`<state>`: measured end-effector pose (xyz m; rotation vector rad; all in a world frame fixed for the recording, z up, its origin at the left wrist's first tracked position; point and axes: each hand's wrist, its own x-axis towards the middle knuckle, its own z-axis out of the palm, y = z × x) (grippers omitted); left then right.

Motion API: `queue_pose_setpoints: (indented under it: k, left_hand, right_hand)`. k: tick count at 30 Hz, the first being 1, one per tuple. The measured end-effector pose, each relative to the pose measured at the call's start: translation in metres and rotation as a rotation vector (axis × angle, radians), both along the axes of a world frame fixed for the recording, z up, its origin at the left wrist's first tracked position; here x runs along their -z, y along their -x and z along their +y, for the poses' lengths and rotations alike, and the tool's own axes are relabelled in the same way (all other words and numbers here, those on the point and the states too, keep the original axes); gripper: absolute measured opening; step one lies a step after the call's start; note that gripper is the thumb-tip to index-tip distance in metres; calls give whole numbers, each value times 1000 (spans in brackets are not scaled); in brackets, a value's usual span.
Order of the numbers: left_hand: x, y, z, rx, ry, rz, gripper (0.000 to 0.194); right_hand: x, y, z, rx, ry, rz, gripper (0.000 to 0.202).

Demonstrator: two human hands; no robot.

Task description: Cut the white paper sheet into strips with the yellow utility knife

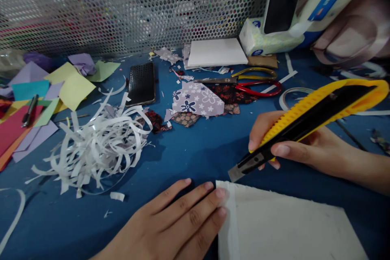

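A yellow and black utility knife [307,118] is held in my right hand [317,150], its short blade pointing down and left at the upper left corner of a white board [292,227]. Whether the blade touches the board cannot be made out. A pale strip [232,219] runs along the board's left edge. My left hand [179,223] lies flat with fingers spread, its fingertips resting on that left edge. The board's lower part runs out of view.
Left, a tangled pile of white paper strips [100,146] and colored papers [73,85] with a pen [29,111]. Behind are a phone [141,84], patterned scraps [198,99], red-and-yellow scissors [258,83], white sheets [217,52], a tissue pack [268,40] and a tape roll [284,97].
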<state>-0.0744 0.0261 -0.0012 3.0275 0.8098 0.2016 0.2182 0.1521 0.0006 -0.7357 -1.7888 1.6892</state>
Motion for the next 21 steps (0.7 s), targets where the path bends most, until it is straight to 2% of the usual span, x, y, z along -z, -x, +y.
queue_pose_setpoints:
  k: [21]
  left_hand:
    - [-2,1,2,5,11,28,44]
  right_hand:
    - [0,2,-2,24,-23,1,20]
